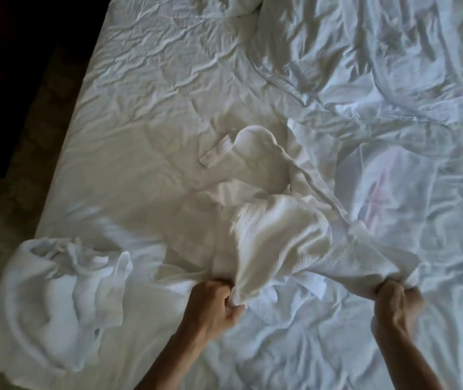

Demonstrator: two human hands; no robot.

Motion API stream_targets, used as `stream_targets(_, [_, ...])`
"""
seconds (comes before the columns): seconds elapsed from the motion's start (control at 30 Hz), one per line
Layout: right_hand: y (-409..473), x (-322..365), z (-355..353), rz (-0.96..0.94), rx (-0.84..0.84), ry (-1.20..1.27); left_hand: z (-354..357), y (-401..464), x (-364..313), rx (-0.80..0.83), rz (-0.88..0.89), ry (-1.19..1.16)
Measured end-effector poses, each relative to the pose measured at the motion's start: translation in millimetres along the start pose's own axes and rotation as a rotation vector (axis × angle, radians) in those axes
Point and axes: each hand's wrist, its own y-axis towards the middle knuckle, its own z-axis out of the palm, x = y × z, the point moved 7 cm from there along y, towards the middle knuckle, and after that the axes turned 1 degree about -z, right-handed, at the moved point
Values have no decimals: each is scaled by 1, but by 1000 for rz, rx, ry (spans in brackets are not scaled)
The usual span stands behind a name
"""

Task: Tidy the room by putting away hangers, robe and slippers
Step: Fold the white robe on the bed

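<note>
A white waffle-weave robe [275,229] lies bunched on the bed's white sheet, with its belt end [215,156] stretched toward the middle of the bed. My left hand [216,305] grips a fold of the robe at its near edge. My right hand [396,299] grips another part of the robe's edge farther right, and the fabric is pulled up between the two hands. No hangers or slippers are in view.
A crumpled white towel or cloth pile [53,299] sits at the bed's near left corner. A rumpled white duvet [379,80] covers the right and far side of the bed. Dark floor [13,80] lies beyond the bed's left edge.
</note>
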Motion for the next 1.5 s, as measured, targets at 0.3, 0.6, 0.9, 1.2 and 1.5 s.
stream_targets(0.3, [19,-79,-37,277,288,-300,49,-23,-16,405,35,223])
stream_targets(0.6, [-88,92,79,-823,715,-409,-105,25,-89,-447,311,11])
stream_targets(0.9, [-90,77,120,-692,731,-506,-51,141,-2,206,-268,406])
stream_targets(1.2, [6,188,58,-744,213,-327,-254,172,11,-631,-390,-42])
stream_targets(1.5, [35,194,22,-705,66,-276,-259,87,97,-685,-642,28])
